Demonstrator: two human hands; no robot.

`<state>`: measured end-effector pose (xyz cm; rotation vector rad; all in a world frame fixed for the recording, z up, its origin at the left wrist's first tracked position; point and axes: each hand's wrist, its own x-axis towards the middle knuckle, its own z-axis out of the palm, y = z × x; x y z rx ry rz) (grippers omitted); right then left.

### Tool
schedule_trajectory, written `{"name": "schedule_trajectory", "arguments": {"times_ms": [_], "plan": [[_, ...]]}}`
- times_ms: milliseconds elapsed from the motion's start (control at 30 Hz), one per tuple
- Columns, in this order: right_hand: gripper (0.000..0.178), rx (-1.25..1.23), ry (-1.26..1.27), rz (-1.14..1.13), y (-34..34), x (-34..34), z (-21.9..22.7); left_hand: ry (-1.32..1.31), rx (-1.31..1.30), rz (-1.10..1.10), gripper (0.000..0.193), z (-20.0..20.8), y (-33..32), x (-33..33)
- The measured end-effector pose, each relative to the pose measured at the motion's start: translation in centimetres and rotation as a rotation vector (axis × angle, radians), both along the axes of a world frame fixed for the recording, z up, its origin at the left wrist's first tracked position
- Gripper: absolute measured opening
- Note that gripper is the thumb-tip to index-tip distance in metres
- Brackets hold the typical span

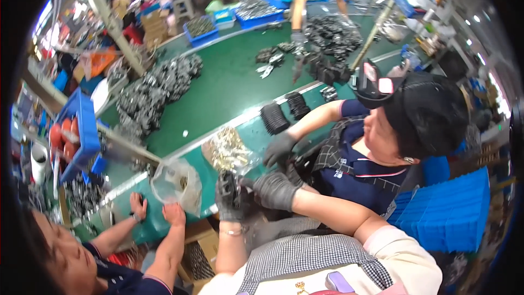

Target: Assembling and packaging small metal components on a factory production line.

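Black glossy part, small and dark against a dark glove, is held above the near edge of a workshop bench, its finer shape lost to blur. One long green work surface spans the floor, split lengthwise by a pale metal strip. Three co-workers are stationed around it: one in a black cap at right, one at lower left with two bare hands on or above the bench, and one across the far side. Two large heaps of dark metallic parts, a left heap and a far heap, rise from the green, while blue trays stand stacked at right. Two plastic bags lie nearer: a translucent bag, touched by the lower-left co-worker, and a clear bag of brass-coloured pieces. Two neat rows of black pieces sit beyond. Both of the wearer's hands are gloved in grey. Fingers of the left hand curl narrowly around the part, which sits at their upper end; the right hand points its bunched fingers toward it, though whether they grip anything cannot be told.
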<state>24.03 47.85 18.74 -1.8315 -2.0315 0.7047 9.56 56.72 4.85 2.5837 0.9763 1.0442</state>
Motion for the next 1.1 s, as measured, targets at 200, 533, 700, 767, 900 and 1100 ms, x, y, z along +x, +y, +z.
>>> {"name": "schedule_trajectory", "arguments": {"times_ms": [200,533,700,767,900,1100], "plan": [[0.031,-0.129,0.002,0.08,-0.6,-2.9,-1.9,-0.485,-0.831,-0.321,0.028,0.1,0.3,-1.6],[0.027,-0.124,-0.18,0.107,1.4,-0.8,-1.6,-0.043,-0.29,-0.047,0.033,-2.2,0.4,-4.5],[0.026,-0.002,0.099,0.031,0.1,-2.6,2.2,-0.631,-1.003,-0.198,0.029,2.9,-0.7,-2.9],[0.025,-0.091,-0.04,0.197,0.3,-3.9,-0.1,-1.161,-1.675,-0.347,0.026,3.2,-0.5,-3.2],[0.028,-0.127,0.147,0.053,2.0,-4.3,1.0,-0.626,-1.193,-0.015,0.021,-0.4,0.6,-4.3],[0.028,-0.231,-0.277,0.082,4.0,-2.9,-1.7,0.233,0.088,-0.006,0.023,1.4,2.5,-3.3]]}}
